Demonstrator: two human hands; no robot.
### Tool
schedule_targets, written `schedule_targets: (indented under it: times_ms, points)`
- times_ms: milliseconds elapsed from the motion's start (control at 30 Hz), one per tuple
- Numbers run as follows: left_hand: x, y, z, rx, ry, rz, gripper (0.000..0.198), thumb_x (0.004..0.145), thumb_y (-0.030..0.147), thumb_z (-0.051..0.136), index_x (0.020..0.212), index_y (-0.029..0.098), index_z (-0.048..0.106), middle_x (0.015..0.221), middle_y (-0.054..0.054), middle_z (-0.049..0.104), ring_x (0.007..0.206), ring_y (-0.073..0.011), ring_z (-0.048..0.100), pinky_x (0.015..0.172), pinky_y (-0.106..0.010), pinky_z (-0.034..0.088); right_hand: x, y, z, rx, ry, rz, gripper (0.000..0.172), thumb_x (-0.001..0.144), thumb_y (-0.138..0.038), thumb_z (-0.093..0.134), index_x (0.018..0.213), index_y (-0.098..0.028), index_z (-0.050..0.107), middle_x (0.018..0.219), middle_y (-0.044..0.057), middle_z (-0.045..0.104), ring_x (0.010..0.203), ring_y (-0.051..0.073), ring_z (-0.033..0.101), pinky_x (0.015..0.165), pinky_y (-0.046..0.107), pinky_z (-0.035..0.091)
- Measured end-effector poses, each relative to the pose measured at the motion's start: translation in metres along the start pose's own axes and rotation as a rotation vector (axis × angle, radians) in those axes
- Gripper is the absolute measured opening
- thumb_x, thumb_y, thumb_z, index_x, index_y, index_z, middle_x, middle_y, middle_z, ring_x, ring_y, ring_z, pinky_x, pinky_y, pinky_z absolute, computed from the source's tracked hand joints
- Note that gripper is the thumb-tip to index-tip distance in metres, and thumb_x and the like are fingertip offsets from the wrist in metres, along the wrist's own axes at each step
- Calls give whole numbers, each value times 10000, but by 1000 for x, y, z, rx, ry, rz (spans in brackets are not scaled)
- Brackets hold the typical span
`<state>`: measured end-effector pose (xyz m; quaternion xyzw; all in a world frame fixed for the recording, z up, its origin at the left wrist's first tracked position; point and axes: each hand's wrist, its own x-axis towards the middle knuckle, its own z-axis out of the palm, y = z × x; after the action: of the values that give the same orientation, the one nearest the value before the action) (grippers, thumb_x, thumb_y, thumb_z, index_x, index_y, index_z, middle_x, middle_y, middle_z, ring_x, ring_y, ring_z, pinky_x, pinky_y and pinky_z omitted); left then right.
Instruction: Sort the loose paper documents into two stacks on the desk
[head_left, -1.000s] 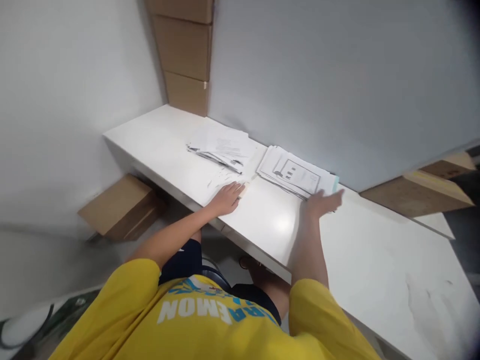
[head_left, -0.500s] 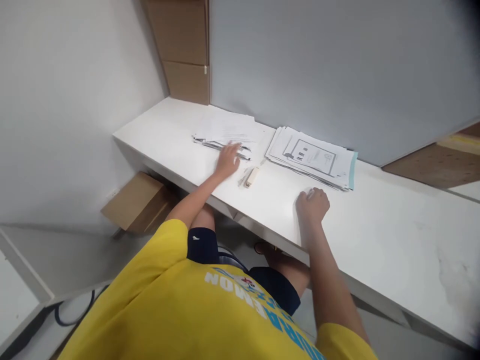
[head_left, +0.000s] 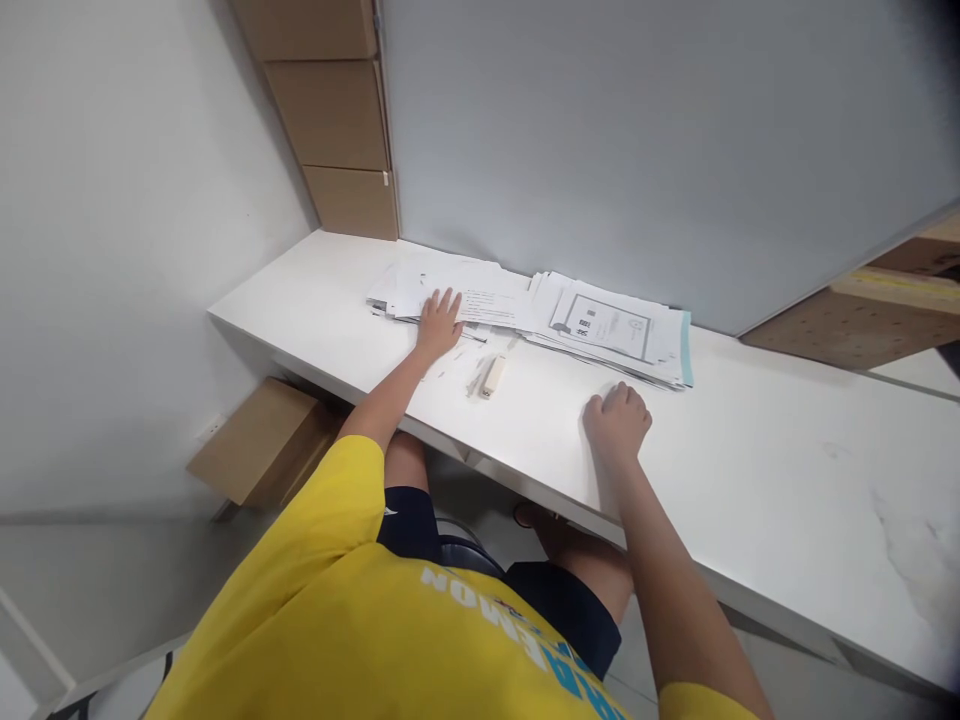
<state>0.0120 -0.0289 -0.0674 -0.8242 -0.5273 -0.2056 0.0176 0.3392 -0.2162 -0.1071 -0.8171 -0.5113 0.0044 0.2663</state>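
Note:
My left hand [head_left: 440,325] lies with fingers spread on the near edge of loose printed sheets [head_left: 484,290], which rest on a white desk [head_left: 525,405]. The right end of these sheets reaches the left side of a paper stack [head_left: 611,325]. That stack has a framed design on its top page and a teal strip at its right edge. Between my hands, nearer the desk front, sits a small cream block-like object [head_left: 493,377] with a dark mark on one end. My right hand [head_left: 619,425] rests on the desk with curled fingers; whatever is inside them is hidden.
Stacked cardboard boxes [head_left: 334,120] stand at the desk's far left corner. Another cardboard box [head_left: 255,440] is below the desk on the left. A grey panel [head_left: 600,140] rises behind the desk, and a perforated brown board [head_left: 847,325] is at far right.
My left hand has gone from loosely bent above the papers to flat on them. The printed sheet now extends further right, against the stack. My right hand stays curled. The view has shifted slightly.

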Motion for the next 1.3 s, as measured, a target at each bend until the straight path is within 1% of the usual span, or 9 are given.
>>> schedule_targets:
  times_ms: [67,233,467,567,667,767,900,1100,1300]
  points:
    - [2,-2,1,9,-26,-52,582,980,313,432,1527,117,402,1616,-152,343,1519,-368,224,1237,-558,151,1,0,0,-1,-6,1,617,859,-347,382,1387,-41,476,1407,272,506,1323,374,447,1108,590,292]
    - [3,-3,3,10,-73,49,502,994,219,372,1479,156,485,1583,-112,419,1509,-332,282,1230,-526,206,1,0,0,-8,-4,-7,505,858,-333,386,1263,-89,563,1378,251,530,1300,365,460,1091,584,305]
    - [3,-1,-1,36,-98,9,541,1004,397,434,1487,157,482,1581,-114,421,1500,-351,301,1237,-526,210,2,-2,-1,-43,-5,-9,473,871,-329,353,1223,-100,569,1398,242,516,1298,349,453,1082,548,318]
    - [3,-1,-1,47,-89,17,514,1007,349,418,1485,173,485,1581,-109,422,1501,-344,305,1235,-550,201,2,-2,-1,-50,-15,-6,481,880,-333,347,1241,-99,561,1421,245,499,1328,346,432,1099,546,303]
    - [3,-2,-1,55,-78,69,491,994,273,422,1472,191,501,1573,-101,435,1497,-332,318,1231,-556,205,2,-3,-1,-58,-27,2,489,890,-336,339,1262,-103,553,1438,241,488,1350,343,420,1113,547,290]
    - [3,-4,0,52,-70,139,489,968,172,420,1442,194,534,1548,-95,472,1481,-313,354,1207,-525,266,2,-4,-2,-70,-41,10,507,893,-347,328,1274,-93,547,1455,242,473,1366,340,404,1126,535,279]
    - [2,-5,0,57,-58,167,514,925,69,411,1389,205,584,1499,-92,533,1442,-307,422,1138,-507,355,2,-6,-3,-76,-52,14,519,893,-357,316,1274,-93,550,1453,236,477,1368,337,405,1124,518,283]
    - [-1,-3,-4,73,-27,183,462,937,134,461,1369,218,604,1461,-88,574,1405,-304,471,1133,-496,362,1,-7,-1,-75,-37,14,502,896,-356,305,1244,-104,564,1443,234,488,1361,329,415,1115,508,288]
    - [-2,-1,-5,42,-22,207,447,950,134,446,1368,172,599,1422,-99,608,1380,-282,504,1118,-457,396,1,-6,0,-89,-29,1,494,894,-355,300,1234,-113,565,1426,229,497,1339,327,424,1095,506,299]
